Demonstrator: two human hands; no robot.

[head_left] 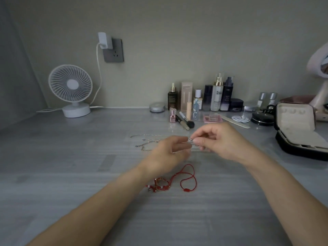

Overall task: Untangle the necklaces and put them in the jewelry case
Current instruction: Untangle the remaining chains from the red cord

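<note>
Together, left hand (170, 153) and right hand (221, 141) pinch one silver necklace (190, 139); labels on the bottles (216, 96) are illegible.

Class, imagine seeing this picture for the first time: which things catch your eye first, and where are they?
The left hand and right hand meet at the centre of the grey table, pinching a thin silver chain between them. Just nearer the person lies a tangled red cord necklace, the only strong colour. At the right edge a jewelry case stands open.
</note>
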